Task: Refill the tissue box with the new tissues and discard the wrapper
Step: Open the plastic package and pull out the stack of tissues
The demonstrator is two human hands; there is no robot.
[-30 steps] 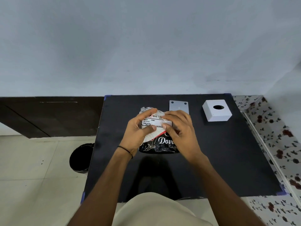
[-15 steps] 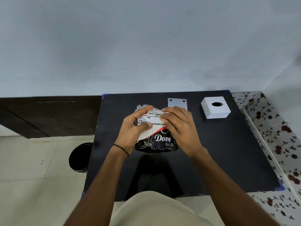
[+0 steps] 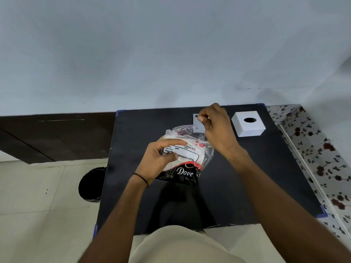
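Note:
A pack of new tissues (image 3: 187, 158) in a clear and black plastic wrapper marked "Dove" stands on the black table (image 3: 256, 177). My left hand (image 3: 161, 158) grips the pack from its left side. My right hand (image 3: 214, 126) is raised above the pack's far right corner, its fingers pinched on the top of the wrapper, which is stretched upward. The white cube tissue box (image 3: 248, 126) with a round hole on top sits at the far right of the table. Its flat grey base plate (image 3: 197, 126) lies behind the pack, partly hidden by my right hand.
A black waste bin (image 3: 91, 184) stands on the tiled floor left of the table. A dark wooden cabinet (image 3: 57, 135) runs along the wall at left. A floral-patterned surface (image 3: 319, 158) borders the table on the right.
My right hand has pulled up and away from the pack's front, stretching the wrapper's top open. My left hand keeps holding the pack in place.

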